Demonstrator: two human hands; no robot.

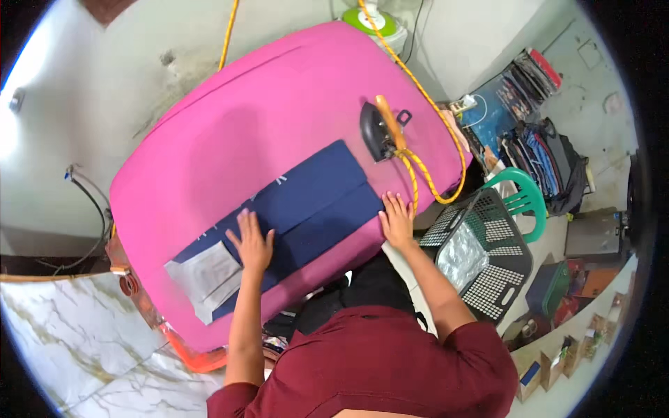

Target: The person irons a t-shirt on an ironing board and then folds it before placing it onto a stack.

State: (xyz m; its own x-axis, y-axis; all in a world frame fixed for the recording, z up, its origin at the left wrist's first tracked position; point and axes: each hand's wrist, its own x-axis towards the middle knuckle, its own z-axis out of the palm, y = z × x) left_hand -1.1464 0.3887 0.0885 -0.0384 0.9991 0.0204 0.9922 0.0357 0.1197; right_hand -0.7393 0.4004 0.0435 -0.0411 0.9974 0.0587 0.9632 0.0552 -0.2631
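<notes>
A folded navy garment (313, 209) lies lengthwise across a pink cloth-covered ironing surface (292, 99). Several small white marks run along its far edge. At its left end is a light grey piece of fabric (206, 274), spread over the navy cloth and partly onto the pink. My left hand (253, 243) is over the navy cloth beside the grey piece, fingers spread and slightly blurred. My right hand (396, 219) rests at the garment's right near corner, its fingers extended and gripping nothing visible. Beyond that corner sits an electric iron (372, 133) with a wooden handle.
The iron's yellow cord (436, 104) loops over the surface's right side. A black plastic basket (494, 261) holding clear plastic stands right, by a green plastic chair (530, 209). Stacked clothes (543, 162) lie farther right. A green-and-white fan (371, 21) stands behind.
</notes>
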